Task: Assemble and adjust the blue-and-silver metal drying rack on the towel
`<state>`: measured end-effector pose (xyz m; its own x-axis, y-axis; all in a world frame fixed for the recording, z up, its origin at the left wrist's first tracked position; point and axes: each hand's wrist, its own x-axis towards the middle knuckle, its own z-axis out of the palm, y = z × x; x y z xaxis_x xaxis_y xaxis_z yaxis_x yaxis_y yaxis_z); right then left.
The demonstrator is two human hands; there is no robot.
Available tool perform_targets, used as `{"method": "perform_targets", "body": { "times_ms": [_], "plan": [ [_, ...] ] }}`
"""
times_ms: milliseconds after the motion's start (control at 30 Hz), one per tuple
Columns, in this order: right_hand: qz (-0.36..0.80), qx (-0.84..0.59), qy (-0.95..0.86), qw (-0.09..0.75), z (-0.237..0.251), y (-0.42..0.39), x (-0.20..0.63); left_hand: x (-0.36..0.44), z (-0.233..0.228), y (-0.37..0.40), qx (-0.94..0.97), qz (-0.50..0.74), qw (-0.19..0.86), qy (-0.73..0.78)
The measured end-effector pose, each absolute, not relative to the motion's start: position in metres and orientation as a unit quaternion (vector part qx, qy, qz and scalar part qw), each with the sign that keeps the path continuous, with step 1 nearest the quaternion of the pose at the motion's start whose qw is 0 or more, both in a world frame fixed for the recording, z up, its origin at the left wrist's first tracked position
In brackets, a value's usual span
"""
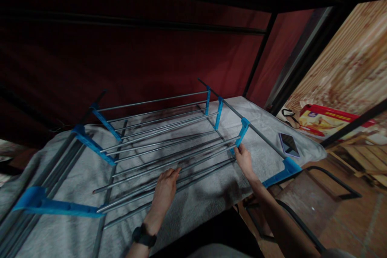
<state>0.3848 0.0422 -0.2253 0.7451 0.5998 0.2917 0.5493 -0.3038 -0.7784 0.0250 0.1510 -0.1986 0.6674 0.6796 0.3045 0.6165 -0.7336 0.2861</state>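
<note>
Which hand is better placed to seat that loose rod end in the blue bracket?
Probably the right hand: its fingers already rest at the blue bracket where the metal rods end. The left hand lies flat mid-span on the rods, away from any bracket.

- Looking like a home, likely a bedroom: grey blanket [211, 197] lying over a bunk-like bed under a dark metal frame [256, 60].
- Red wall [136, 60] standing behind.
- Phone [289, 145] lying on the blanket.
- Tiled floor [347, 225] showing at right, red box [326, 123] resting there.
</note>
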Motion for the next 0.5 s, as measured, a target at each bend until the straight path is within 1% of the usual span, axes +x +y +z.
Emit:
{"method": "perform_targets", "body": {
  "times_ms": [267, 500],
  "plan": [
    [0.009, -0.817, -0.372, 0.441, -0.223, 0.041, 0.383, 0.025, -0.187, 0.152, 0.919, 0.147, 0.072, 0.358],
    [-0.002, -0.830, -0.360, 0.426, -0.221, 0.039, 0.377, 0.031, -0.180, 0.147, 0.917, 0.130, 0.081, 0.369]
  ]
}}
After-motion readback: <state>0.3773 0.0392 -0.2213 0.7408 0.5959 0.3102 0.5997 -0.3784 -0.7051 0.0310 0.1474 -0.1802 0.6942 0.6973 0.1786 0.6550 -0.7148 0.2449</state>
